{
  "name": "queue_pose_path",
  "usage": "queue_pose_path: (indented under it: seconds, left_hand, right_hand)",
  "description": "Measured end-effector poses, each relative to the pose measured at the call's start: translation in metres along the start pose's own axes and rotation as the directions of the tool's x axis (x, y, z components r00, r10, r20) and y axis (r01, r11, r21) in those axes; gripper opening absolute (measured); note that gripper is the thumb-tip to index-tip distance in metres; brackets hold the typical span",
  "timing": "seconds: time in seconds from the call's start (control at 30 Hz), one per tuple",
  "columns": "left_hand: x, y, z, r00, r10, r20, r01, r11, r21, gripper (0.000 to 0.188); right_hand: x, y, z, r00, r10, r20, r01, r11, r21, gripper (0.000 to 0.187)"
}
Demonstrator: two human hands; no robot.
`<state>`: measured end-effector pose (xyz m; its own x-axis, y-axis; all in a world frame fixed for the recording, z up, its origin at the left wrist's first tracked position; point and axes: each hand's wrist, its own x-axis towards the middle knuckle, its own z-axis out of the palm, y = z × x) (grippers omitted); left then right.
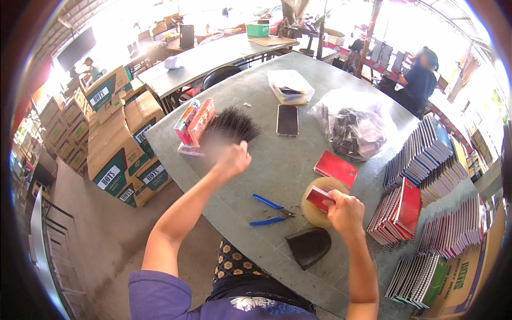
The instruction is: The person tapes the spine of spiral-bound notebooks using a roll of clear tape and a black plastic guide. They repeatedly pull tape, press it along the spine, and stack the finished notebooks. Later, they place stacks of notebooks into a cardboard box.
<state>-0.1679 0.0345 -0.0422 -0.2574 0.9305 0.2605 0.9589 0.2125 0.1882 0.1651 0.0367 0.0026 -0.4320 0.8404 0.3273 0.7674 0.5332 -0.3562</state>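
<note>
My right hand (346, 214) grips a small red notebook (320, 198) above a wide roll of tape (312, 213). A second red notebook (337, 169) lies flat just beyond the roll. My left hand (233, 161) is closed in a pinch near a heap of black spiral binding coils (234, 125); whatever is between its fingers is too small to make out. Beside the coils stand red and pink packets (195, 125). Blue-handled pliers (271, 212) lie between my hands with the handles apart. A black, rounded wedge-shaped piece (309, 247) rests near the table's front edge.
Stacks of spiral notebooks (397, 210) line the right side of the grey table (224, 186). Farther back are a phone (287, 120), a white plastic tub (290, 87) and a clear bag (354, 125) of dark material. Cartons (120, 154) stand at left; a person (420, 80) sits back right.
</note>
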Motion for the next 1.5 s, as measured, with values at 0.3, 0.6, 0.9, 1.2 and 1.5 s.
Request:
queue_pose_path:
  seconds: [0.3, 0.6, 0.9, 1.2, 1.5]
  left_hand:
    - [-0.011, 0.033, -0.033, 0.941, -0.159, -0.298, -0.211, 0.413, -0.886, 0.018]
    - [-0.054, 0.103, 0.016, 0.833, 0.512, -0.210, -0.553, 0.789, -0.266, 0.044]
    - [-0.062, 0.118, 0.011, 0.776, 0.602, -0.187, -0.598, 0.611, -0.519, 0.053]
    - [-0.056, 0.117, -0.013, 0.865, 0.428, -0.261, -0.480, 0.558, -0.677, 0.016]
    - [-0.052, 0.118, -0.011, 0.857, 0.421, -0.298, -0.514, 0.652, -0.557, 0.013]
  right_hand:
    - [0.005, -0.005, -0.005, 0.998, -0.039, -0.042, 0.048, 0.968, 0.245, 0.019]
    - [0.005, -0.001, 0.008, 0.994, -0.027, -0.101, 0.044, 0.984, 0.170, 0.021]
    - [0.006, -0.005, 0.004, 0.998, -0.002, -0.062, 0.016, 0.975, 0.223, 0.018]
    - [0.007, -0.006, 0.003, 0.998, -0.029, -0.058, 0.041, 0.979, 0.201, 0.016]
    - [0.006, -0.009, 0.000, 1.000, -0.010, -0.006, 0.011, 0.975, 0.222, 0.022]
